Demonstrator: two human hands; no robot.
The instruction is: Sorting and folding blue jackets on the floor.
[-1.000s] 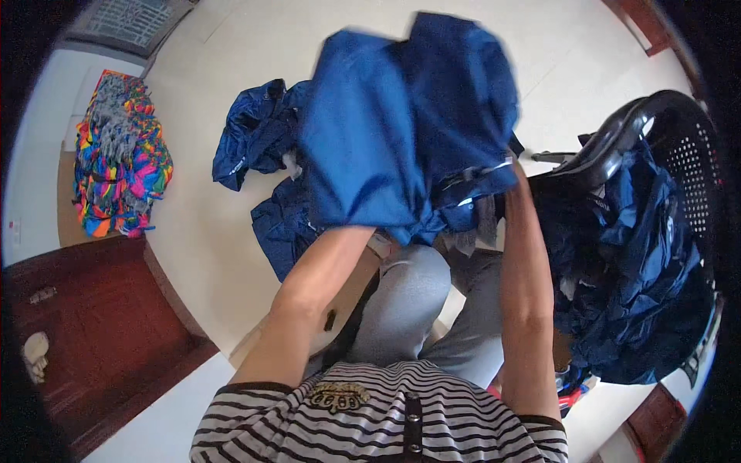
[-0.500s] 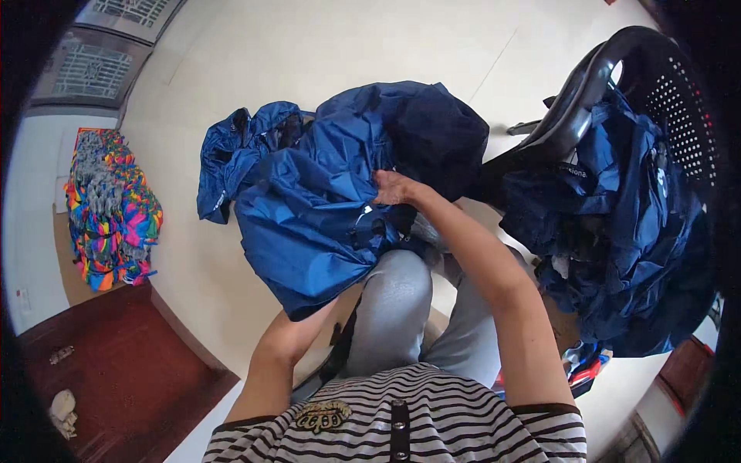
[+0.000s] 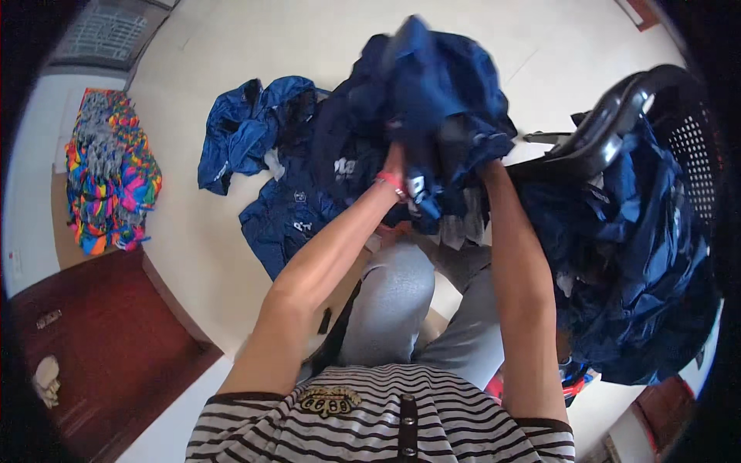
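A dark blue nylon jacket (image 3: 455, 85) is bunched up in front of me, its top blurred by motion. My left hand (image 3: 395, 158), with a red band at the wrist, reaches up into its folds and holds it. On its right side my right hand (image 3: 492, 164) grips the same cloth, most of the fingers covered by fabric. More blue jackets (image 3: 285, 208) lie spread beneath and to the left, some with white print. One blue piece (image 3: 239, 127) lies crumpled on the floor at the far left of the pile.
A black plastic chair (image 3: 610, 127) stands at the right, heaped with blue garments (image 3: 633, 247). On the left, a bundle of rainbow-coloured and grey items (image 3: 112, 174) rests by the wall. A dark red mat (image 3: 108, 347) lies at the lower left. My knees are just below the pile.
My left hand has come out from under the blue cloth and moved up and right. Both hands have raised and bunched a jacket, while the spread cloth at the left has dropped flatter.
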